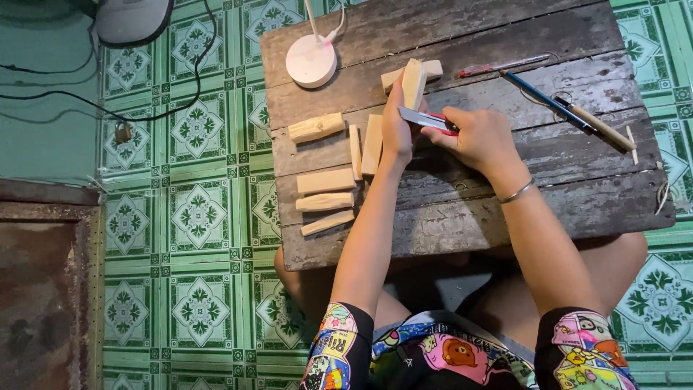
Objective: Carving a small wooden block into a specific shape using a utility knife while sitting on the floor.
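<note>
1. The left hand (pixel 396 130) is gripping a pale wood block (pixel 413 83), fingers wrapped round its lower end, and is holding it up on end over the worn table (pixel 505 209).
2. The right hand (pixel 480 137) is closing round a red-handled knife (pixel 427 120), with the blade pointing across at the left hand and meeting the block just above those fingers, though the exact contact is hard to make out from up here.
3. The block is looking light, dry and stiff, with no give in it; it seems safest held low, well below the blade, as it is now.
4. Just beyond the left hand's fingertips another wood piece (pixel 432 69) is lying flat on the table.
5. Out to the far side of the left hand, cut wood pieces (pixel 325 180) are lying in a loose group, one of them a rounder stick (pixel 316 127).
6. Beyond the right hand a red pen (pixel 502 67), a blue pencil (pixel 538 94) and a wooden-handled tool (pixel 599 126) are resting well apart from the fingers.
7. A round white lamp base (pixel 311 61) is sitting beyond the left hand.
</note>
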